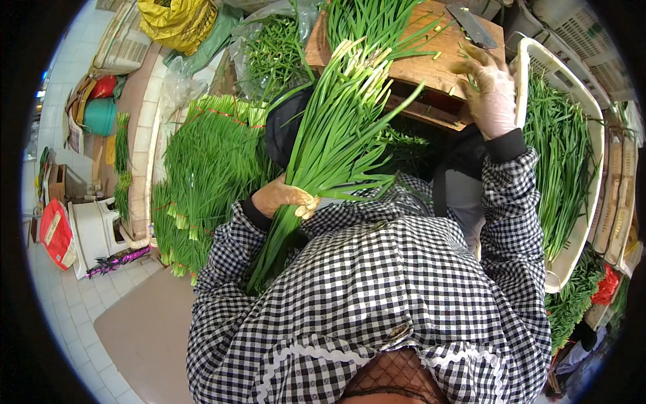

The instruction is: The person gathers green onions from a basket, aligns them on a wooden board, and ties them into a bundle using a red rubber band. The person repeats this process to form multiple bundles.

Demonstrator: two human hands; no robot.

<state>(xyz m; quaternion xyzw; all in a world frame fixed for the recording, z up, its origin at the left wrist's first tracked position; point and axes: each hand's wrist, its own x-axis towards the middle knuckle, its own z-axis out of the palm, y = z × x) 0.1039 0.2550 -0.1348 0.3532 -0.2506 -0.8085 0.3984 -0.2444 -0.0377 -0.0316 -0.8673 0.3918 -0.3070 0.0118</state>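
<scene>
My left hand (286, 198), in a thin glove, is closed around a large bunch of green garlic chives (333, 136), whose pale cut ends point away from me. My right hand (484, 91), also gloved, is raised with its fingers apart, slightly blurred, beside the wooden board (424, 65); it holds nothing that I can make out. On the board's far right corner lies a cleaver-like knife (472, 26). More loose chives (368, 22) lie on the board's left part, with small cut bits scattered near the knife.
Red-tied chive bundles (217, 151) are stacked at left. A white plastic crate (598, 146) of chives stands at right. Behind are a clear bag of trimmings (275, 50) and a yellow sack (179, 22). A white stool (93, 232) stands at far left.
</scene>
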